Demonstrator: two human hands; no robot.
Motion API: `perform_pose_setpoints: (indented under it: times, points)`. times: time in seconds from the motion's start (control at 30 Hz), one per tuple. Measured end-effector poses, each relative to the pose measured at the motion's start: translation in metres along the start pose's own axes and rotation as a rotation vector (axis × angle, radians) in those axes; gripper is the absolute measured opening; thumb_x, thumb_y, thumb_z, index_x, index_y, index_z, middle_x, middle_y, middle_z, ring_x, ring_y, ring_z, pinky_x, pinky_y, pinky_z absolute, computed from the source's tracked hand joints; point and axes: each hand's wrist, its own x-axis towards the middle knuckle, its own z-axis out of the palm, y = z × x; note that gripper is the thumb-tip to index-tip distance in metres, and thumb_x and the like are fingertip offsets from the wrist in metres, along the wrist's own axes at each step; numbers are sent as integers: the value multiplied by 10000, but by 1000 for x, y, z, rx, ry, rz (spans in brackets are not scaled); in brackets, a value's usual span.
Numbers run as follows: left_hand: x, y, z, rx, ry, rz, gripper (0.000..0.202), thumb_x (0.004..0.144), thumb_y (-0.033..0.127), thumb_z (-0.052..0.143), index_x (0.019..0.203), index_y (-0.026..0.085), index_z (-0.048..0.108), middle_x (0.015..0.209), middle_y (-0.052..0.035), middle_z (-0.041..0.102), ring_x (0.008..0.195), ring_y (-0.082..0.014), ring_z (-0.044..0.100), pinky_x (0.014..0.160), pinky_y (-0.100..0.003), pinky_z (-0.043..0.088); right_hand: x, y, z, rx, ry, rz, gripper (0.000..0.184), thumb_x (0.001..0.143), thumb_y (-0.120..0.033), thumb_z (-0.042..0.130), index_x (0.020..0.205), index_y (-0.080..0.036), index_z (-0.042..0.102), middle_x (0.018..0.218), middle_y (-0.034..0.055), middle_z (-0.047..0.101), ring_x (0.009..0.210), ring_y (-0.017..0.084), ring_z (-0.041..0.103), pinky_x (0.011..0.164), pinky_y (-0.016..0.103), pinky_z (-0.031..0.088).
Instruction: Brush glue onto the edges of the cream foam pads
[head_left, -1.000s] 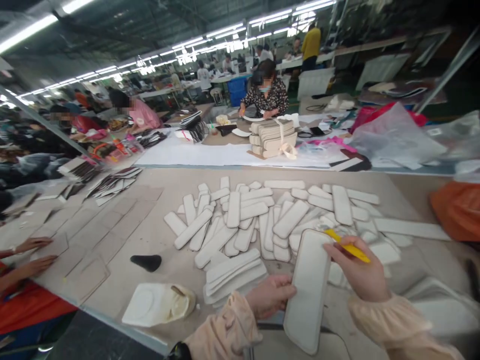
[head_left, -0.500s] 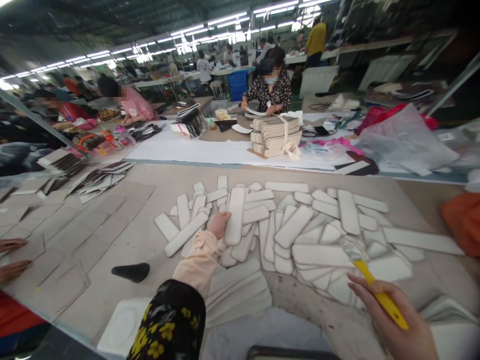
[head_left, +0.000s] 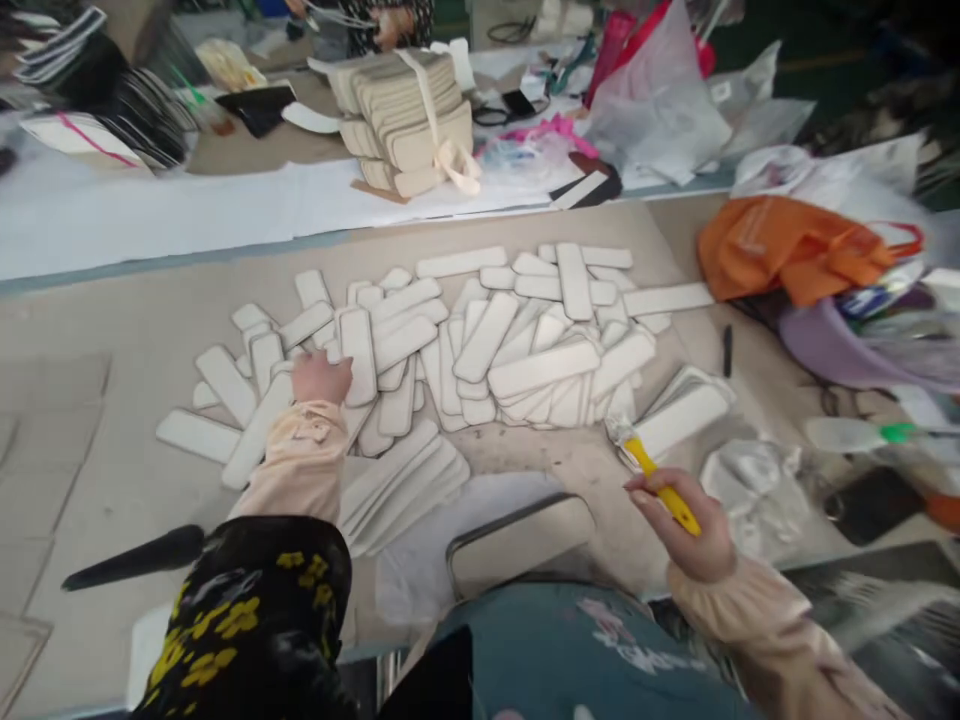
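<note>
My left hand [head_left: 321, 378] is over the left part of a loose pile of pale, round-cornered strips [head_left: 544, 368]. It appears closed on the left edge of one upright-lying strip [head_left: 358, 358], with the thumb at the edge and the fingertips hidden. My right hand [head_left: 694, 525] grips a yellow-handled brush [head_left: 666, 495] near the table's front right. The whitish bristle end points away from me, beside a small stack of pale strips [head_left: 682, 418]; whether it touches them I cannot tell. A fanned row of pale strips [head_left: 405, 490] lies nearer to me.
One dark-edged panel [head_left: 525, 540] lies at the front edge. To the left is a black tapered object [head_left: 135, 558]. An orange bag [head_left: 802, 245] and a purple basin [head_left: 832, 340] stand at right. A tied bundle of panels [head_left: 405, 115] sits on the far table.
The view has tilted down and turned right. My right hand has drawn the brush back from over the pile towards the right-hand stack. My left hand stays at the same strip.
</note>
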Motion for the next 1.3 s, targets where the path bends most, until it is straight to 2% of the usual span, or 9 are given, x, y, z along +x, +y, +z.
perform_pose_setpoints:
  times: [0.1,0.17,0.3,0.37,0.43,0.53,0.73,1.1,1.3]
  points:
    - [-73,15,-8,3,-2,124,244,816,287,535,934,81,593,929,-94,582,996,-235,507,938,-456,351,-30,5,-7,38,-194,-15,119,766,-379,583,765,-266,544,694,39,614,571,207,587,519,330,484]
    - [-148,24,-9,-18,-36,192,210,827,299,523,927,141,618,936,-75,606,954,-199,537,905,-370,407,-48,8,-7,75,-255,-16,137,803,-383,519,739,-270,561,633,31,584,547,208,569,517,335,466]
    - [-303,28,-2,-224,-201,308,182,842,238,502,954,219,643,937,-79,616,922,-193,557,840,-337,456,-72,9,8,145,-455,-14,181,841,-374,455,783,-253,576,580,-13,553,520,163,542,518,280,442]
    - [-357,23,3,-239,-255,305,212,838,215,503,995,239,643,938,-79,610,908,-196,554,821,-340,464,-79,7,21,176,-567,-30,202,862,-367,433,769,-242,562,567,-27,539,521,144,535,528,258,431]
    - [-389,19,6,-223,-276,295,251,841,209,495,1045,256,633,973,-85,601,912,-199,548,822,-352,466,-85,3,37,223,-660,-61,223,879,-365,418,750,-233,543,549,-38,519,511,130,522,530,242,418]
    - [-406,18,9,-176,-307,294,280,848,216,478,1079,262,628,1003,-96,590,918,-202,541,821,-359,472,-94,-4,62,261,-750,-124,230,886,-372,419,755,-223,536,538,-44,497,500,119,496,514,228,392]
    - [-408,19,11,-114,-340,291,307,861,204,434,1089,248,635,993,-106,596,934,-214,537,836,-367,469,-112,-17,91,241,-786,-230,243,884,-394,426,777,-221,560,562,-34,513,528,123,497,531,228,391]
    - [-398,5,22,-120,-407,367,321,860,176,414,1081,249,636,1005,-99,612,940,-211,552,840,-346,473,-117,-20,107,185,-741,-209,237,883,-389,435,778,-231,576,537,-46,513,508,113,491,522,213,382]
    - [-394,6,26,-43,-352,447,282,867,180,424,1027,235,650,955,-86,620,873,-195,560,796,-327,490,-111,-6,83,110,-618,-159,259,884,-386,434,762,-211,580,545,-43,512,521,110,487,529,212,385]
